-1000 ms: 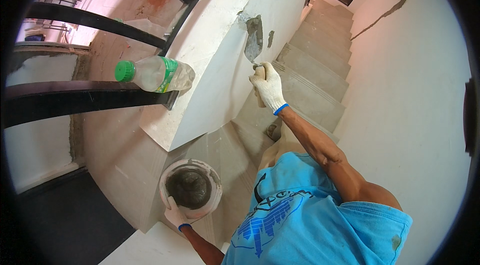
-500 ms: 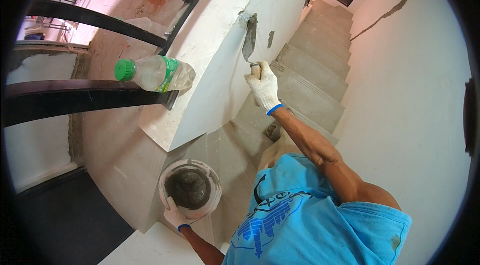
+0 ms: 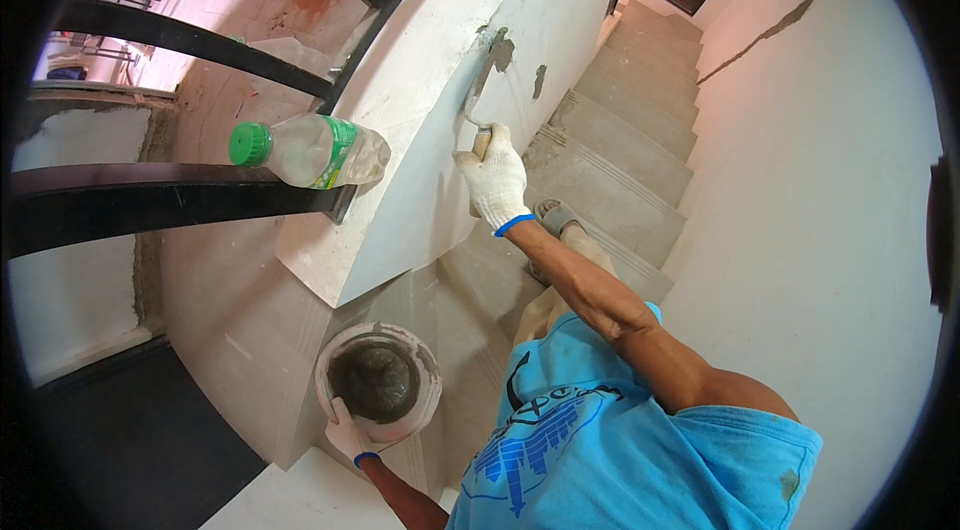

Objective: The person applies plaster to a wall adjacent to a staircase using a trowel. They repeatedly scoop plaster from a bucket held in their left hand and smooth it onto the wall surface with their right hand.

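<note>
Trowel (image 3: pixel 487 80) raised since earlier — blade pointing up-wall

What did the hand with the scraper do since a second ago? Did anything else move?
The right hand slid the trowel a little higher up the white stair wall, spreading the grey patch upward. Nothing was picked up or let go. The left hand holds the round bucket low down as before, and the plastic bottle lies on the black rail unchanged.
</note>
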`<state>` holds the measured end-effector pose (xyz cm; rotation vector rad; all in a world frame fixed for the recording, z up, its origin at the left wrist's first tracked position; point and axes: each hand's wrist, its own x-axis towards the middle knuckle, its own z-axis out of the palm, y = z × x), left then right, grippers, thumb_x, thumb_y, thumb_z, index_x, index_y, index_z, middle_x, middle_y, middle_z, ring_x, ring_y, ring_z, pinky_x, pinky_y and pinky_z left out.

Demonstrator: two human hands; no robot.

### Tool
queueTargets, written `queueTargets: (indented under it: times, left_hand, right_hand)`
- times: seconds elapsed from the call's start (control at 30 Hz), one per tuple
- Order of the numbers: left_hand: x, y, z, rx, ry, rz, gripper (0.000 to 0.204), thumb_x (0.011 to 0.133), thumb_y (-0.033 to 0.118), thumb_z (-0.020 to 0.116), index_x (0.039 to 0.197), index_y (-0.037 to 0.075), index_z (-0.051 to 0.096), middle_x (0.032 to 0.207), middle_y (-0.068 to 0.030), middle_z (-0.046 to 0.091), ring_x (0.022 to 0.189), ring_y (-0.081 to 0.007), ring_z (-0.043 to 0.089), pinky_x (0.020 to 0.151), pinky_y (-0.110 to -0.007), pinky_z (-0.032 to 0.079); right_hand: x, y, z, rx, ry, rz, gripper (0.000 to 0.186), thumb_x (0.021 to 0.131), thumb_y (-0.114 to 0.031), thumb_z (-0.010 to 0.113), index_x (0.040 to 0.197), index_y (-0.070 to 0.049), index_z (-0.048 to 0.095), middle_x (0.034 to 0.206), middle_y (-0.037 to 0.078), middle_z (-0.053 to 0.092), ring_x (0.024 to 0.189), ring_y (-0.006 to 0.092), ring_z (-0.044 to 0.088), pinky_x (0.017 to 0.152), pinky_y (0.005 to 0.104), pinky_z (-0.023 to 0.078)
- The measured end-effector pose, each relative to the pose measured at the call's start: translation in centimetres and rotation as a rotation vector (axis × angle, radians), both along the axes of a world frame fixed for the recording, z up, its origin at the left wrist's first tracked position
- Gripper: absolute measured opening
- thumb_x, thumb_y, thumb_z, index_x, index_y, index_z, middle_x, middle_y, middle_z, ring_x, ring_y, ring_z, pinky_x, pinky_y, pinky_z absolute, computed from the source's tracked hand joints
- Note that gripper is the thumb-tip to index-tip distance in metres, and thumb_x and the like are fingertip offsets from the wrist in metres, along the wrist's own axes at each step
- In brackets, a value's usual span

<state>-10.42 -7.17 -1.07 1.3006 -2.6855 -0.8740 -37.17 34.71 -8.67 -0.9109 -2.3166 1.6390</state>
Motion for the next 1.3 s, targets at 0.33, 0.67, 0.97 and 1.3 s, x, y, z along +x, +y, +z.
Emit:
queueTargets:
  times: [0.33, 0.67, 0.97, 1.3]
  left_hand:
    - [0.2, -0.9, -0.3, 0.005, -0.017, -0.013, 0.063, 0.1, 0.043, 0.065, 0.116, -0.017, 0.07, 0.102, -0.0202, 0.076, 0.089, -0.0261, 0.069, 0.082, -0.04, 0.054]
    - [0.2, -0.6, -0.1, -0.063, -0.049, -0.025, 0.066, 0.097, 0.046, 0.066, 0.114, -0.018, 0.069, 0.097, -0.0256, 0.076, 0.087, -0.0312, 0.071, 0.081, -0.044, 0.053]
    - [0.3, -0.6, -0.2, -0.037, 0.002, -0.027, 0.068, 0.097, 0.049, 0.064, 0.113, -0.017, 0.07, 0.097, -0.0254, 0.076, 0.085, -0.0318, 0.07, 0.08, -0.045, 0.053]
    - [-0.4, 0.5, 0.8, -0.036, -0.063, -0.014, 0.067, 0.098, 0.048, 0.065, 0.114, -0.017, 0.07, 0.099, -0.0235, 0.076, 0.088, -0.0295, 0.07, 0.081, -0.042, 0.053]
  right_hand:
    - [0.5, -1.2, 3.0, -0.02, -0.014, 0.052, 0.055, 0.083, -0.024, 0.079, 0.125, -0.003, 0.05, 0.105, 0.025, 0.066, 0.095, 0.0471, 0.068, 0.081, 0.0525, 0.053]
    - [3.3, 1.3, 4.3, -0.05, -0.02, 0.169, 0.059, 0.082, -0.028, 0.079, 0.128, -0.002, 0.052, 0.1, 0.027, 0.068, 0.095, 0.048, 0.068, 0.082, 0.0534, 0.053]
    - [1.9, 4.1, -0.6, -0.027, 0.084, 0.075, 0.059, 0.081, -0.029, 0.078, 0.126, 0.0, 0.055, 0.095, 0.028, 0.07, 0.09, 0.0467, 0.07, 0.079, 0.051, 0.055]
    - [1.6, 4.0, 0.0, -0.05, 0.141, 0.13, 0.054, 0.081, -0.026, 0.08, 0.124, -0.004, 0.055, 0.091, 0.026, 0.068, 0.086, 0.0471, 0.068, 0.074, 0.0507, 0.054]
